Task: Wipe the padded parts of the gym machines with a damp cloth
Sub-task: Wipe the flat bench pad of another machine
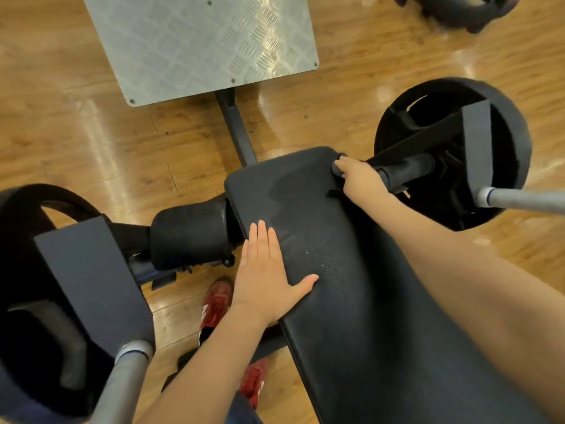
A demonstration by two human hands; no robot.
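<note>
Padding under treatment is the long black bench pad [351, 270], which runs from the lower right toward the centre of the head view. The left hand [266, 270] lies flat on the pad's near edge, fingers straight and holding nothing. The right hand [357, 175] is curled around a dark cloth [337, 169] at the pad's far corner, just beside a roller pad [409, 168]. A damp streak [281, 191] marks the pad surface near that corner.

Probable faults from here:
- Cloth slippage. Only a small part of the cloth shows beyond the fingers, so the bunched grip may give uneven coverage.
- Missed areas. The left roller pad [189, 237] and the pad section under the left hand look dry.
- Loss of balance. The reach is long, and a wet pad offers the bracing palm poor friction.
</note>
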